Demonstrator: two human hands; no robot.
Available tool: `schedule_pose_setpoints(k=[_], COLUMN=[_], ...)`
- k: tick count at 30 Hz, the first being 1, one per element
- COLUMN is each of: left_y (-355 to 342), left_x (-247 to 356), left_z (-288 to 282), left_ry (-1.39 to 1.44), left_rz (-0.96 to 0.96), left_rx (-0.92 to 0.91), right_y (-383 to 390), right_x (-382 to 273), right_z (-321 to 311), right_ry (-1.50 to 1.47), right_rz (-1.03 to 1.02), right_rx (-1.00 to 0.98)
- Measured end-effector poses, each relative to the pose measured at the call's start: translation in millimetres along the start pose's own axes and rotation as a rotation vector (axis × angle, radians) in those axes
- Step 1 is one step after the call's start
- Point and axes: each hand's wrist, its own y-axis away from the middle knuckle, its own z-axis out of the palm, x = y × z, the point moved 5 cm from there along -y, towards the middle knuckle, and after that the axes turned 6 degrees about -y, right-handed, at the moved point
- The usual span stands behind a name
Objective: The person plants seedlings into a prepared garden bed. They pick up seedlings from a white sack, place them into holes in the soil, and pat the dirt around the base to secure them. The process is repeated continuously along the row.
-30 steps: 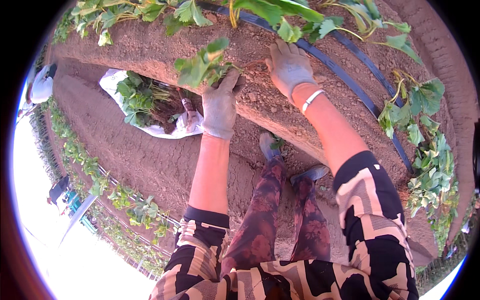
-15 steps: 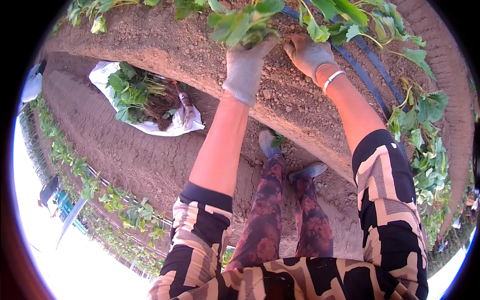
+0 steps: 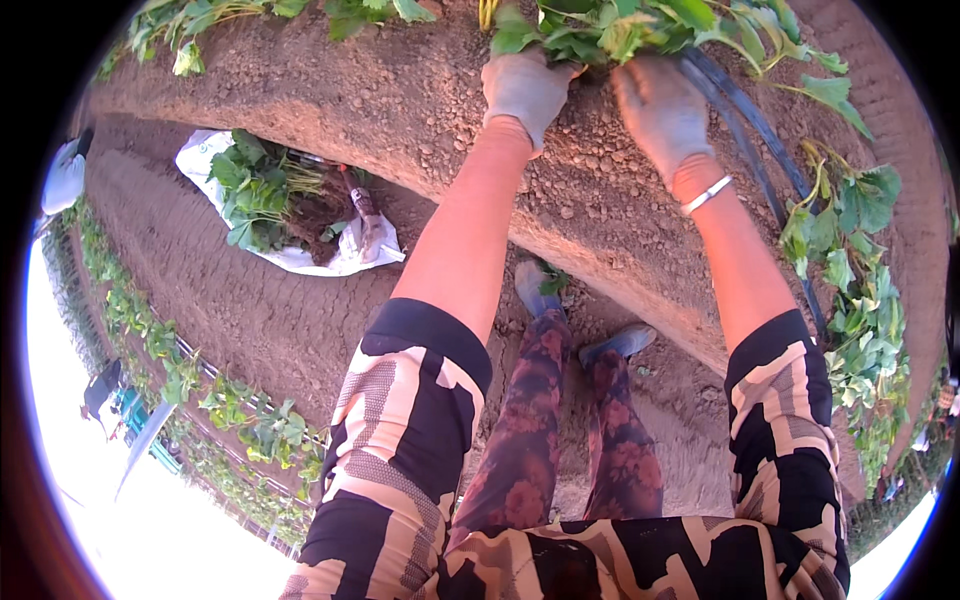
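My left hand [image 3: 525, 92], in a pale knit glove, is at the top of the soil ridge with its fingers closed around the base of a strawberry plant [image 3: 515, 32]. Leaves and the hand's own back hide the grip itself. Close to its right, my right hand [image 3: 662, 112], gloved the same way, reaches down to the soil under the overhanging leaves [image 3: 630, 30]. Motion smears its fingers, and their tips are hidden. Black drip tubes [image 3: 745, 105] run along the ridge just right of it.
Left of my legs, a white sack [image 3: 205, 150] lies in the furrow, bearing bundled strawberry plants [image 3: 262, 195] with roots and a dirt-covered long-handled object [image 3: 362, 210]. More strawberry plants [image 3: 865, 320] line the ridge at right. Another row [image 3: 250, 415] grows at lower left.
My left hand has moved right and farther up, carrying the leafy plant down among the ridge leaves. My right hand has shifted right, its fingers now pointing away from me.
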Motion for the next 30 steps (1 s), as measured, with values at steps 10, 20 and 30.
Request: schedule_pose_setpoints(k=[10,20,30], left_y=[-4,39,59], left_x=[24,18,14], left_z=[-9,11,-23], left_ry=[-0.224,-0.393,0.139], left_rz=[0.041,0.238,0.272], left_rx=[-0.07,0.321,0.338], right_y=[17,13,-3], right_x=[-4,4,21], right_z=[29,35,55], right_ry=[0.005,0.184,0.175], right_rz=[-0.162,-0.241,-0.014], right_rx=[0.167,0.204,0.011])
